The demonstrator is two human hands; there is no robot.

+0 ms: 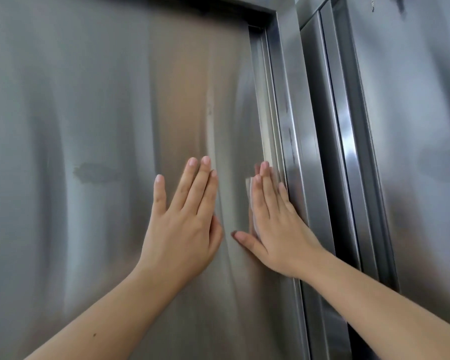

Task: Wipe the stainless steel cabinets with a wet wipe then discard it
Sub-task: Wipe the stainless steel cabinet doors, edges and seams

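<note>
We see the wet wipe (250, 201) flattened against the stainless steel cabinet door (89, 126), pinned under our right hand (273, 229) close to the door's right edge. Only a pale strip of it shows past the fingers (264, 188), which lie straight and close together, the thumb held out to the side. Our left hand (182, 229) rests flat on the same door just beside it, fingers extended and slightly fanned, holding nothing.

The brushed metal carries soft reflections and a dark smudge (94, 172) left of our left hand. How much of the wipe sits under the palm we cannot tell.

Right of the door runs a vertical frame strip (294, 152), then a second cabinet door (413, 126), cut off by the picture's edge. Open steel spreads above and to the left.
</note>
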